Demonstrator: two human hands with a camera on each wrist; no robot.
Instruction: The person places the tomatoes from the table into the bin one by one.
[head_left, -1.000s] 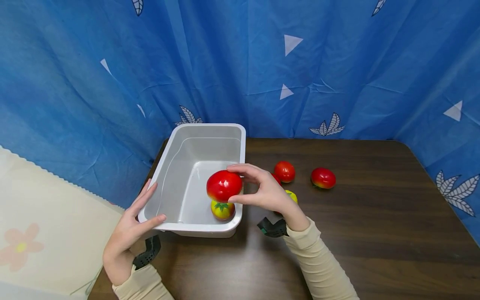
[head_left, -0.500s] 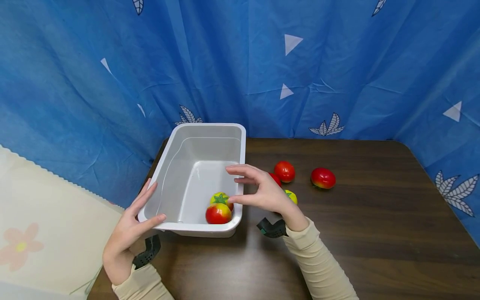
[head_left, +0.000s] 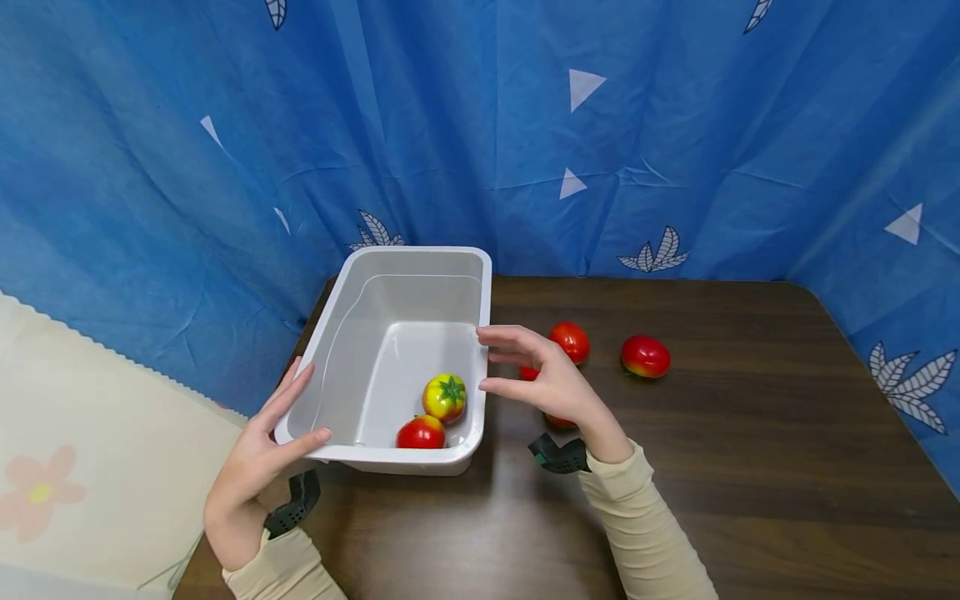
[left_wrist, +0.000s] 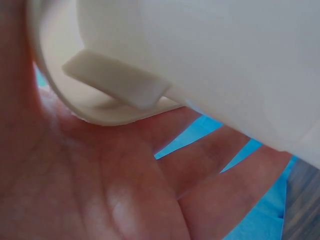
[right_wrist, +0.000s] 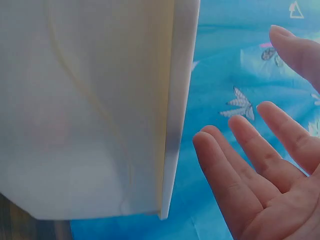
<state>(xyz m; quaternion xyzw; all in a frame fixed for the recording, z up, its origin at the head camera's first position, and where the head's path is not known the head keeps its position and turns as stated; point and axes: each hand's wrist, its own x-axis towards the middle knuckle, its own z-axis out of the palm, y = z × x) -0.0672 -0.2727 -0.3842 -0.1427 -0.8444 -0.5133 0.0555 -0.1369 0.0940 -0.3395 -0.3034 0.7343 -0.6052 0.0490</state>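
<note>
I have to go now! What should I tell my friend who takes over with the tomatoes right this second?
Left hand: holds the near left corner of the white tub, thumb on the rim.
Right hand: open, holding nothing, just right of the tub.
Done: two tomatoes in the tub, a red one and a yellow-red one.
Left: on the table, one tomato by the right hand, another further right, and at least one more partly hidden behind the hand.

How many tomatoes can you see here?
5, perhaps more. Two lie in the white tub: a red tomato and a yellow-red tomato. Two red ones sit on the table. Another peeks from behind the right hand.
</note>
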